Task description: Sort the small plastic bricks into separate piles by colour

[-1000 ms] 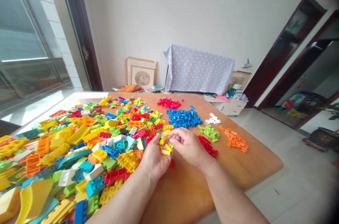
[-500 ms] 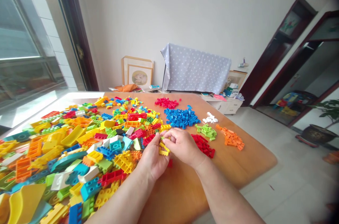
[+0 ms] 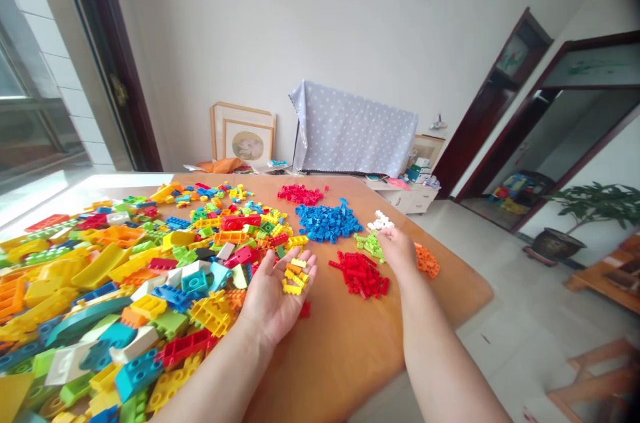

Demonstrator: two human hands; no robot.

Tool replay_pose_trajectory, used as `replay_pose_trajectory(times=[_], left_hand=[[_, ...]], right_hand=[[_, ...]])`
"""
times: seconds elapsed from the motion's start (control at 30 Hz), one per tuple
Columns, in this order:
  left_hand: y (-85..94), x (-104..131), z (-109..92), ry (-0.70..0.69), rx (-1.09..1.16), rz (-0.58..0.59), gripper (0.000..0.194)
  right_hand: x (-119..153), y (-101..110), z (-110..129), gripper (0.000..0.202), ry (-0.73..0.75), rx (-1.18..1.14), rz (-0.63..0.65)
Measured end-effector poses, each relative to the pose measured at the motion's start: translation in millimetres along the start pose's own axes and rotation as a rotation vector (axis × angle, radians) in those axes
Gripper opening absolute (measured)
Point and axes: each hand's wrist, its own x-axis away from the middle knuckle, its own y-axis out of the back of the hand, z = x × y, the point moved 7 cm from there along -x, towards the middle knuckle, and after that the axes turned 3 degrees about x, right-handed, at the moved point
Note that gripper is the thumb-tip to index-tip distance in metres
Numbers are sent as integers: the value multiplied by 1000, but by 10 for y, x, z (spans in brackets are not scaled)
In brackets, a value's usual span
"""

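My left hand [image 3: 270,296] is palm up above the table, fingers stretched out, with several small yellow toy bricks [image 3: 295,277] lying on the fingers and palm. Out to the right, my right hand [image 3: 399,253] reaches over the edge of the light green brick pile [image 3: 369,244]. Its fingers are pressed together, and what they may pinch is hidden. Just behind those fingertips lies a small white brick pile [image 3: 380,220]. An orange brick pile [image 3: 427,261] is partly covered by the right hand. A red brick pile [image 3: 360,274] lies between both hands.
A large heap of mixed toy bricks [image 3: 170,276] spreads over the left of the wooden table [image 3: 340,349]. Blue [image 3: 327,221] bricks and a second red pile [image 3: 301,194] lie farther back. A wooden stool [image 3: 595,376] and potted plant [image 3: 557,246] stand at right.
My right hand has left the left palm and moved right to the green and white piles. The left hand has opened out, showing the yellow bricks. The view has turned slightly right.
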Motion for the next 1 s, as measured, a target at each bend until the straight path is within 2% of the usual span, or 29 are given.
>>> replay_pose_trajectory(times=[0.1, 0.2, 0.3, 0.4, 0.5, 0.6, 0.73, 1.0], left_hand=[[-10, 11, -5, -2, -1, 19, 54], [-28, 31, -4, -5, -1, 26, 56], [-45, 47, 1, -3, 8, 33, 58], [-59, 54, 9, 7, 11, 50, 59], [-66, 62, 18, 16, 5, 57, 60], [-78, 72, 28, 24, -15, 70, 61], [-92, 79, 37, 38, -20, 91, 60], [-100, 77, 65, 66, 9, 107, 56]], right_hand=[[33, -115, -216, 33, -46, -16, -1], [131, -167, -78, 38, 42, -162, -18], [297, -166, 310, 36, 185, -377, 47], [582, -149, 814, 30, 374, -513, 210], [919, -141, 1230, 23, 526, -560, 391], [1174, -158, 1491, 24, 650, -528, 536], [1254, -193, 1615, 26, 716, -492, 604], [1205, -287, 1611, 16, 638, -459, 624]])
